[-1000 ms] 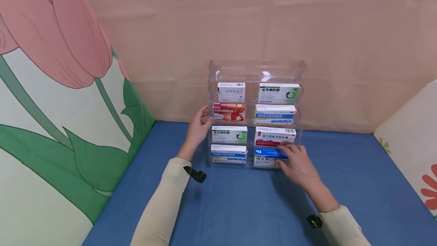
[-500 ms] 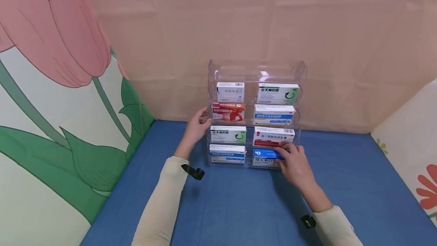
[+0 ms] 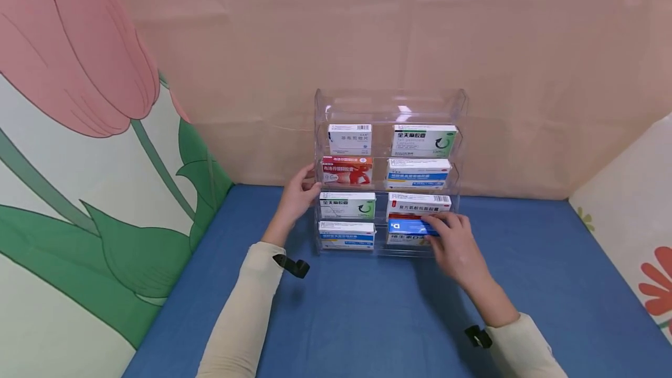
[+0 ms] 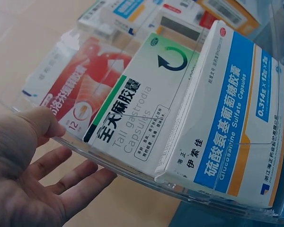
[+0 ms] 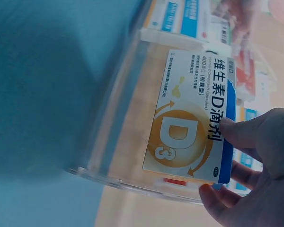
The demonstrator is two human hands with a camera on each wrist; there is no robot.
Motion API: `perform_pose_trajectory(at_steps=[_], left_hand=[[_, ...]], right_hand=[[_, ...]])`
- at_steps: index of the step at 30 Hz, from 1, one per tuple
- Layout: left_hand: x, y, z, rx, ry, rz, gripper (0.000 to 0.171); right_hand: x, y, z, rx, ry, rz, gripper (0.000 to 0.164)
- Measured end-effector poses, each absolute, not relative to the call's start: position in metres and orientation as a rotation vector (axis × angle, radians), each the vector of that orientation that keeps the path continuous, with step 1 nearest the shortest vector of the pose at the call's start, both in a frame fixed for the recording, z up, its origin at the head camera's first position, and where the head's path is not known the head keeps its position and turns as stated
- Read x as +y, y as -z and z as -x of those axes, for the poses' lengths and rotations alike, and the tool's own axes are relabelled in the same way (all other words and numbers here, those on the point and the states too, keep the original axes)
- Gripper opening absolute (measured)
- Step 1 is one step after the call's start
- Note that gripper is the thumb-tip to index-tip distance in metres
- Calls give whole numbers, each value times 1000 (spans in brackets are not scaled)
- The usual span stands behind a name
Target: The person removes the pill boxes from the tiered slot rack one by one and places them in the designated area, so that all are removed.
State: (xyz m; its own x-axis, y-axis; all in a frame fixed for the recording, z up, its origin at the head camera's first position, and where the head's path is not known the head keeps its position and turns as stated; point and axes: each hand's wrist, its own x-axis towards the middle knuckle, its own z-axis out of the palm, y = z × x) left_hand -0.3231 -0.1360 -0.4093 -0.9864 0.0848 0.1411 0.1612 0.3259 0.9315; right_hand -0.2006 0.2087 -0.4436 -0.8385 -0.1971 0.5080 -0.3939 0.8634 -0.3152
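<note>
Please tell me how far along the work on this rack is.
Seven boxes already sit in the clear rack. The right hand grips the vitamin D3 box at the rack's lower right. What remains is probably finishing with that box, as it is not yet released.

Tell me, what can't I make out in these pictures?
Head view: the right end of the D3 box, covered by the right hand.
Head view: the finest print on the red box, too small.
Left wrist view: the wrist end of the left hand, cut off by the edge.
Right wrist view: the blue-striped box, cut off by the top edge.
</note>
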Motion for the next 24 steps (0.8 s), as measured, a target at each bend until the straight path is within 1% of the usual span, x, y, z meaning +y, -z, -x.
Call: perform_pose_trajectory(at_steps=[11,16,24], left_hand=[[-136,407,321,-2524,1735,264,58],[-137,408,319,-2543,1684,270,59],[-134,406,319,-2539,1662,275,59]], right_hand=[[225,410,188,-2569,-640,-500,43],[241,403,181,-2575,-655,-517,47],[274,396,172,-2609,-621,-495,44]])
